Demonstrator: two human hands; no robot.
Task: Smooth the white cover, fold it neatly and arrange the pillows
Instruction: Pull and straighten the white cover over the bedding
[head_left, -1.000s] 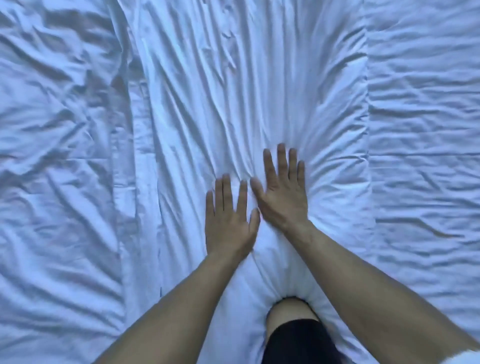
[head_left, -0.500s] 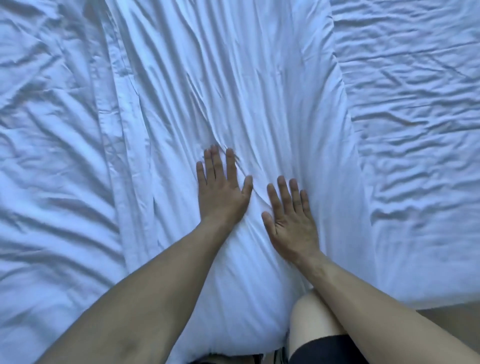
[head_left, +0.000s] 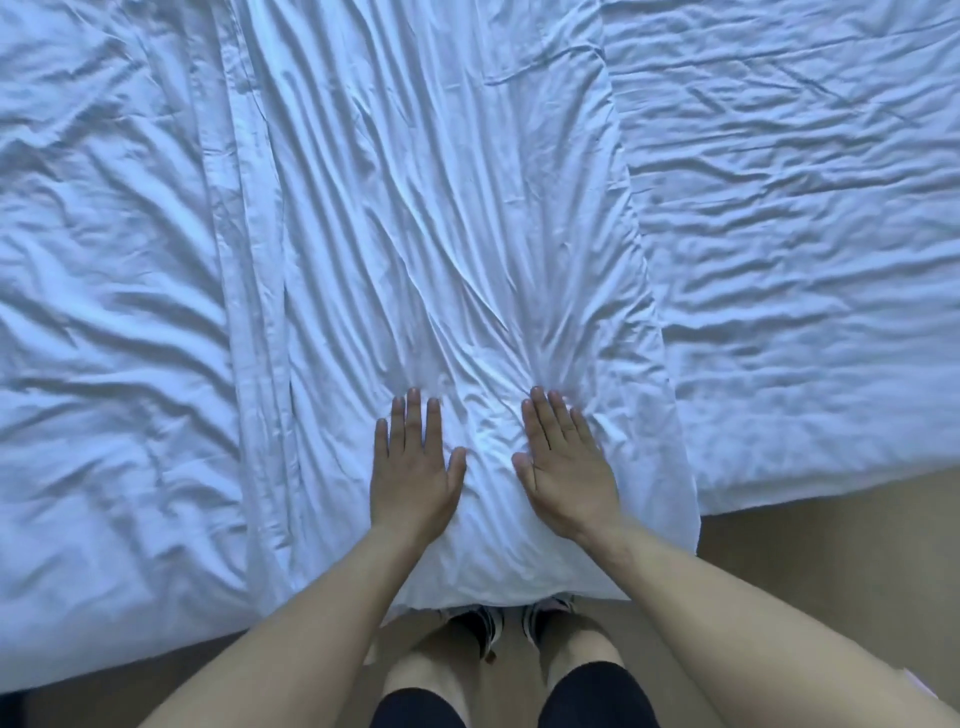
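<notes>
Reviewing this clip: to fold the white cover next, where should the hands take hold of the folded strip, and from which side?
Probably its near end, which overhangs the bed edge: one grip at each near corner, coming from the person's side. Both the left hand and right hand lie flat just above it.

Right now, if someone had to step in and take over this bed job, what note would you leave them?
Left hand: open, flat on the white cover, fingers straight.
Right hand: open, flat on the same strip, beside the left, apart from it.
The cover lies as a long folded strip down the bed's middle, its near end hanging over the edge by the person's feet. The bed sheet shows on both sides.
Done: one lengthwise fold, it seems.
Left: many creases remain; finish smoothing, fold further, arrange pillows. No pillows in view.
</notes>
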